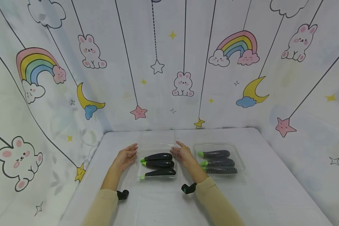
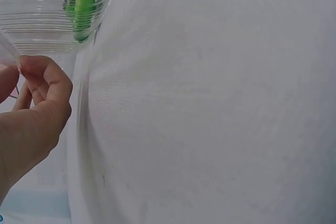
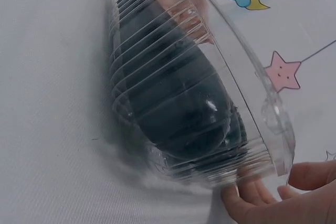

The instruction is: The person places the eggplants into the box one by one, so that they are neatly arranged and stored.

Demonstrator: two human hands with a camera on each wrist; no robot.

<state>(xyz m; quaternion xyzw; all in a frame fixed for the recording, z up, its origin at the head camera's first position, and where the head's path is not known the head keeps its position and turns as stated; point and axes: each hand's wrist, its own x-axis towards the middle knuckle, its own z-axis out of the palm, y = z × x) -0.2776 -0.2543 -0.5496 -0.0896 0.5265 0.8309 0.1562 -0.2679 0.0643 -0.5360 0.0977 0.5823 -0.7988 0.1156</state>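
A clear plastic clamshell box [image 1: 139, 168] stands between my hands with its lid [image 1: 156, 138] raised at the back. Inside lie three dark eggplants [image 1: 159, 164] with green stem ends. At the box's left side, my left hand [image 1: 127, 158] pinches the clear edge between thumb and bent fingers, as the left wrist view shows. My right hand [image 1: 184, 154] grips the opposite end; in the right wrist view its thumb is by the rim and its fingers [image 3: 254, 192] curl under the corner. One eggplant [image 3: 173, 82] shows through the ribbed wall there.
To the right sits a second clear box [image 1: 240, 163], its lid down, with three more eggplants [image 1: 214, 154] in it. A white cloth covers the table [image 1: 161, 204]. Behind it hangs a curtain [image 1: 158, 91] printed with rabbits, stars and rainbows.
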